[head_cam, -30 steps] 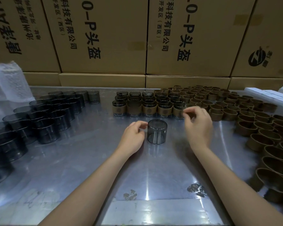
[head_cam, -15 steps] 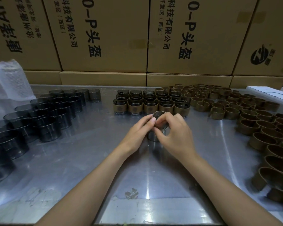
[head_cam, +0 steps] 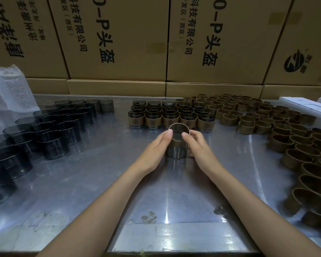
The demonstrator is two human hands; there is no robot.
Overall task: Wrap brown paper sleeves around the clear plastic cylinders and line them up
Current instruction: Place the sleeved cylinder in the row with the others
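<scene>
Two hands flank cylinder [head_cam: 176,153]: L hand [head_cam: 154,148], R hand [head_cam: 198,147] thumbs pinching sleeve [head_cam: 178,138].

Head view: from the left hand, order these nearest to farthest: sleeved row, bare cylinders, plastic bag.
1. Sleeved row, just beyond the left hand, slightly right.
2. Bare cylinders, on the table's left.
3. Plastic bag, far left corner against the boxes.

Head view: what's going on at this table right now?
A person's left hand and right hand press a brown paper sleeve down over a clear cylinder on the metal table. Finished sleeved cylinders stand in rows behind; bare cylinders wait left, empty sleeves right.
</scene>
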